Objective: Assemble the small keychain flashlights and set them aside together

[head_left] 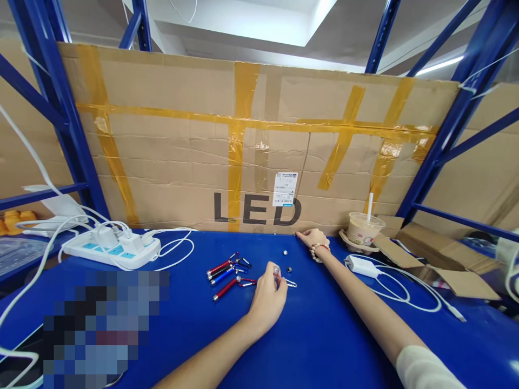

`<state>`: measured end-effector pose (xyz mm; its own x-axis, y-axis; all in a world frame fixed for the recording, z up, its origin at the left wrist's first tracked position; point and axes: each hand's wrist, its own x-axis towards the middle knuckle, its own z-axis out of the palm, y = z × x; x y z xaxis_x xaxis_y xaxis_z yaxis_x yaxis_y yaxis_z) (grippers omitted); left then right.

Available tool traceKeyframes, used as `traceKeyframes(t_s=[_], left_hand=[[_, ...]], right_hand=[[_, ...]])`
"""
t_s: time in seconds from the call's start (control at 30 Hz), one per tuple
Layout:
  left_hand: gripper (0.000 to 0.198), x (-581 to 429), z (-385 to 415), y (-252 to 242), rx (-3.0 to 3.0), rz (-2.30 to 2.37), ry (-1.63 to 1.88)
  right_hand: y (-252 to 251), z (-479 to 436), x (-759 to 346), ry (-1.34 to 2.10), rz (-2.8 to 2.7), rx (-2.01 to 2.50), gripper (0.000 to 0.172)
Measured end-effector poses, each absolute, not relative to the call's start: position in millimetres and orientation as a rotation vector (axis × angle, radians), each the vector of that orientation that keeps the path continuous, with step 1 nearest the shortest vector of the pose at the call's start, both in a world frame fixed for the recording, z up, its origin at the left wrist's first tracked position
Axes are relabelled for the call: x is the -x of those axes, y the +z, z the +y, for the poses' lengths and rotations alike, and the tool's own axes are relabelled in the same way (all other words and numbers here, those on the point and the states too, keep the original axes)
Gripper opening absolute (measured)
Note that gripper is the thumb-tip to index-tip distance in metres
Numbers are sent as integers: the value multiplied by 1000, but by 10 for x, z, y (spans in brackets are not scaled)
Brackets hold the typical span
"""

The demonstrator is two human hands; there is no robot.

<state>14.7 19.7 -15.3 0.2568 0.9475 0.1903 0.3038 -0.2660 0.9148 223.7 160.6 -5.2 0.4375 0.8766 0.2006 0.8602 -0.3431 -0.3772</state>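
My left hand is closed around a small silvery piece at its fingertips, over the blue table. A silver carabiner clip sticks out just right of those fingers. To the left lie several small flashlights with clips, among them a red one and a blue one. Two small round metal parts, one silver and one dark, rest between my hands. My right hand, with a beaded bracelet, reaches to the table's back edge beside the cardboard; its fingertips are too small to make out.
A white power strip with cables sits at the back left. On the right are a drink cup in a holder, a white adapter with cable and an open cardboard box. A cardboard panel stands behind.
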Motion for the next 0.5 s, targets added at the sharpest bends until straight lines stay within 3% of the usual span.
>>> traceKeyframes(t_s=[0.5], left_hand=[[10, -139, 218, -190, -1725, 1126, 1057]], right_hand=[[26, 1527, -2197, 57, -1571, 2247, 32]])
